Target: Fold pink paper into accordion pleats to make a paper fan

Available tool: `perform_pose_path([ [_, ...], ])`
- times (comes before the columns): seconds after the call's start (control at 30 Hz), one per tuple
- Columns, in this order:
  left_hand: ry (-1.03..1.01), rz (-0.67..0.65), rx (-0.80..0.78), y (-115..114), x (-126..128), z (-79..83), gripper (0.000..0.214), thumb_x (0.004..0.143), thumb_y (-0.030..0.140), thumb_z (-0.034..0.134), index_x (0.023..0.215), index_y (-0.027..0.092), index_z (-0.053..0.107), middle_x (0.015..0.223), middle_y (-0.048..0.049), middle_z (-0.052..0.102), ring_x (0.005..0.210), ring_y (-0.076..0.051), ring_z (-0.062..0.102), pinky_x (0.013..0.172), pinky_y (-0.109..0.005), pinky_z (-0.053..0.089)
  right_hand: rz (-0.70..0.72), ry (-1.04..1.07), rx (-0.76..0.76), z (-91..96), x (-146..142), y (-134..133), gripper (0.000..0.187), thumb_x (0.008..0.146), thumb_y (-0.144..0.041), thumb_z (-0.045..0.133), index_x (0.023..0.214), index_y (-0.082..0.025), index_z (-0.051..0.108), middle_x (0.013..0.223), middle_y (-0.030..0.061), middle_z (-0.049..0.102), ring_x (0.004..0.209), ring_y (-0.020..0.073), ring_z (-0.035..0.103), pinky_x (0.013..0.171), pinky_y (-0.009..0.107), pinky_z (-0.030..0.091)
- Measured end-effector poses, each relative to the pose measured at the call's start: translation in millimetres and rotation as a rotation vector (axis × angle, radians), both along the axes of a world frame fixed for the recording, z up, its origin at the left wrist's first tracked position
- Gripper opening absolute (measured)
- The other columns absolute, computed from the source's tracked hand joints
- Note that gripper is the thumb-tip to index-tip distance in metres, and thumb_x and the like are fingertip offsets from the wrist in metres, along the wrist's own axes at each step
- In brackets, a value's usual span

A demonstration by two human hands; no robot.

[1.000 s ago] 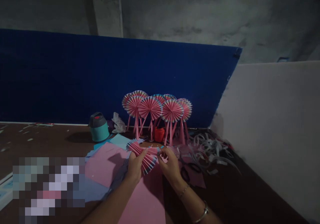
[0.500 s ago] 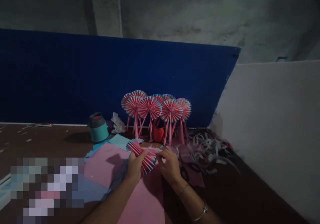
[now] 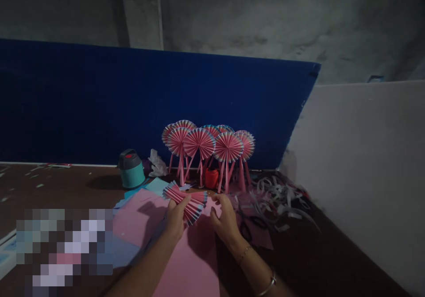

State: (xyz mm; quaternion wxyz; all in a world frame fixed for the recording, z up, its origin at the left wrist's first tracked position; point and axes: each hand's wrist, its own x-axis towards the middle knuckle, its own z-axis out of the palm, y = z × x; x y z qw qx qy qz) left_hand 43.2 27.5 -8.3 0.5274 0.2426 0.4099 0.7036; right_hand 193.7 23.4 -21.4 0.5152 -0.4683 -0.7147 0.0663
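A pleated pink paper fan (image 3: 193, 208) with bluish edges is pinched at its middle by my left hand (image 3: 176, 217), its folds spreading out to both sides. My right hand (image 3: 226, 217) is just right of the fan, apart from it, with thumb and fingers parted and nothing visible between them. Below both hands lies pink paper (image 3: 191, 261). Behind them stand several round pleated pink fans (image 3: 199, 143) on pink paper legs.
A teal and black container (image 3: 131, 169) stands back left beside crumpled clear plastic (image 3: 157, 163). A red object (image 3: 211, 178) sits among the fan legs. Curled white paper strips (image 3: 282, 199) and dark-handled scissors (image 3: 252, 227) lie right. A blue panel (image 3: 133, 102) stands behind.
My right hand has come away from the fan's edge and its fingers have parted. My left hand has moved the fan slightly left.
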Motion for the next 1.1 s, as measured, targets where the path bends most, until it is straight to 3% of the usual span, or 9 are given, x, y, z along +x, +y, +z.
perform_pose_path([
  [0.2, 0.090, -0.153, 0.034, -7.0, 5.4, 5.2, 0.041, 0.053, 0.030, 0.083, 0.083, 0.015, 0.060, 0.074, -0.0039, 0.070, 0.067, -0.020, 0.067, 0.067, -0.032, 0.052, 0.091, -0.032, 0.048, 9.9, -0.1, -5.2, 0.031, 0.080, -0.021, 0.055, 0.111, -0.022, 0.059, 0.109, 0.0082, 0.061, 0.103, 0.0215, 0.054, 0.091, 0.035, 0.042],
  [0.3, 0.118, -0.199, 0.041, -9.2, 7.6, 5.4, 0.043, 0.053, 0.031, 0.084, 0.085, 0.015, 0.060, 0.078, -0.0054, 0.071, 0.071, -0.021, 0.068, 0.068, -0.032, 0.052, 0.084, -0.078, 0.031, 7.5, -2.2, -6.9, 0.032, 0.077, -0.021, 0.059, 0.109, -0.021, 0.062, 0.105, 0.0074, 0.065, 0.099, 0.0218, 0.057, 0.087, 0.034, 0.042],
  [0.47, 0.135, -0.293, 0.059, -8.1, 8.1, 4.5, 0.038, 0.060, 0.032, 0.080, 0.090, 0.018, 0.062, 0.085, -0.0064, 0.072, 0.081, -0.024, 0.068, 0.073, -0.033, 0.052, 0.081, -0.064, -0.075, 3.5, -2.4, -4.0, 0.022, 0.077, -0.015, 0.053, 0.095, -0.020, 0.065, 0.085, 0.0032, 0.068, 0.076, 0.0169, 0.059, 0.073, 0.029, 0.043],
  [0.67, 0.026, -0.240, -0.002, -4.0, 6.2, 5.3, 0.038, 0.062, 0.022, 0.075, 0.094, 0.016, 0.057, 0.080, -0.0038, 0.069, 0.067, -0.017, 0.066, 0.065, -0.029, 0.051, -0.017, 0.013, -0.141, 2.1, 3.9, 2.7, 0.021, 0.075, -0.009, 0.047, 0.089, -0.017, 0.062, 0.083, 0.0049, 0.064, 0.070, 0.0160, 0.056, 0.065, 0.026, 0.045],
  [0.77, 0.001, -0.250, -0.009, -4.1, 4.4, 5.9, 0.035, 0.063, 0.022, 0.073, 0.093, 0.016, 0.055, 0.067, 0.0012, 0.064, 0.053, -0.010, 0.057, 0.052, -0.022, 0.045, -0.018, -0.083, -0.165, -3.2, 5.7, 4.3, 0.026, 0.073, -0.009, 0.052, 0.095, -0.018, 0.063, 0.093, 0.0076, 0.064, 0.083, 0.0196, 0.058, 0.074, 0.030, 0.046],
  [0.9, -0.026, -0.305, -0.010, -3.4, 1.9, 5.3, 0.036, 0.067, 0.037, 0.073, 0.090, 0.016, 0.055, 0.051, 0.0093, 0.049, 0.036, -0.003, 0.035, 0.038, -0.016, 0.029, -0.026, -0.206, -0.133, -5.0, 4.9, 2.9, 0.023, 0.073, -0.014, 0.061, 0.095, -0.020, 0.067, 0.102, 0.0103, 0.063, 0.099, 0.0252, 0.053, 0.085, 0.036, 0.042],
  [1.0, -0.056, -0.355, -0.019, -1.7, 0.8, 3.4, 0.044, 0.068, 0.051, 0.071, 0.091, 0.016, 0.056, 0.044, 0.0133, 0.035, 0.032, -0.002, 0.022, 0.034, -0.014, 0.017, 0.055, -0.183, -0.122, 4.2, 0.9, -2.6, 0.016, 0.081, -0.021, 0.057, 0.092, -0.019, 0.068, 0.096, 0.0091, 0.066, 0.092, 0.0222, 0.055, 0.081, 0.033, 0.042],
  [1.1, -0.098, -0.363, 0.011, -2.9, 2.4, 2.8, 0.048, 0.068, 0.057, 0.070, 0.093, 0.018, 0.055, 0.045, 0.0136, 0.033, 0.033, -0.001, 0.021, 0.035, -0.013, 0.017, 0.172, -0.162, -0.190, 15.8, -6.0, -10.6, 0.023, 0.088, -0.026, 0.049, 0.081, -0.018, 0.069, 0.077, 0.0050, 0.067, 0.074, 0.0168, 0.056, 0.071, 0.028, 0.040],
])
